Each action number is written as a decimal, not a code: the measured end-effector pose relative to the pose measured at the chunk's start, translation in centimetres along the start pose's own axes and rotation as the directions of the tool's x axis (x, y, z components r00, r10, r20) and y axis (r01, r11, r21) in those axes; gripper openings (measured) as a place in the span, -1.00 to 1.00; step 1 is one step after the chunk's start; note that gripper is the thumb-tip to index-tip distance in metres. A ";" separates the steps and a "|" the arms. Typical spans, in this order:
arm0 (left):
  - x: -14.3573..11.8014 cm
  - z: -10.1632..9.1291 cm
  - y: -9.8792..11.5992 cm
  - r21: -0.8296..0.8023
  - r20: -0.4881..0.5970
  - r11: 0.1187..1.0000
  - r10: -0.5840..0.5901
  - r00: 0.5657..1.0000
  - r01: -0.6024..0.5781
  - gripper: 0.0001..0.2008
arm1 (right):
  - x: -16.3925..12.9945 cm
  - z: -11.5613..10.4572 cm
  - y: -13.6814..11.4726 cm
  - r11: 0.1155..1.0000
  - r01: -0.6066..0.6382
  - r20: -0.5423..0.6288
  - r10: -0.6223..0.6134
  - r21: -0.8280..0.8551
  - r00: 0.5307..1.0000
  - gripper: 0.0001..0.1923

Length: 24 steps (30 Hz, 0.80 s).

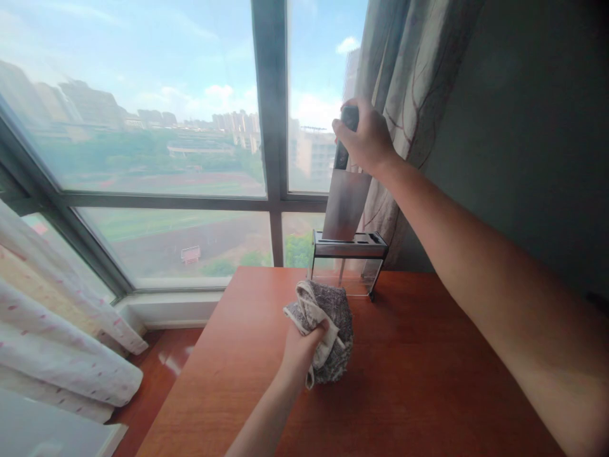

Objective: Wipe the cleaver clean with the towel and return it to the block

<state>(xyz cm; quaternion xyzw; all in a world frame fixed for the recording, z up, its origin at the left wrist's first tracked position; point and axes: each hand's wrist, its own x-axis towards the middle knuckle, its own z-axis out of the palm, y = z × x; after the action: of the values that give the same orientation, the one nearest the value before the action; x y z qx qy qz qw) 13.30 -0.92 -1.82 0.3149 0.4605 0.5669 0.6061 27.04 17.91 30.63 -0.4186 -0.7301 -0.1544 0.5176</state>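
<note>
My right hand grips the black handle of a broad steel cleaver, held upright with the blade's lower end in a slot on top of a clear knife block. The block stands at the far edge of a reddish wooden table. My left hand is closed on a crumpled grey and white cloth, held just above the table a little in front of the block.
A large window with a dark frame fills the far side. A patterned curtain hangs behind the knife block, beside a dark wall. White spotted fabric lies at the lower left over the floor.
</note>
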 end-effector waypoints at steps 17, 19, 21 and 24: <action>0.3 0.0 0.0 -0.033 -0.005 0.999 -0.006 1.000 0.006 -0.37 | -0.2 1.7 0.4 1.000 -0.001 0.081 -0.001 0.022 0.997 -0.76; 0.4 0.0 0.0 -0.043 -0.006 0.999 -0.013 1.000 0.012 -0.37 | -0.6 1.9 0.1 1.000 -0.012 0.091 0.010 0.022 0.996 -0.76; 0.5 -0.1 -0.1 -0.052 -0.009 0.999 -0.017 1.000 0.016 -0.36 | -1.0 2.1 0.0 1.000 -0.020 0.098 0.018 0.019 0.995 -0.77; 0.4 -0.1 0.0 -0.060 -0.014 0.998 -0.021 1.000 0.020 -0.37 | -2.2 2.5 0.1 0.999 -0.047 0.127 0.045 0.014 0.991 -0.76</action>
<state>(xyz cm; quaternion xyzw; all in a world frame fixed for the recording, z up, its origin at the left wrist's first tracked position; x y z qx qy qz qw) 13.23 -0.53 -1.93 0.2877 0.4510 0.5767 0.6175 25.78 18.67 27.65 -0.4398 -0.7530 -0.1094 0.4771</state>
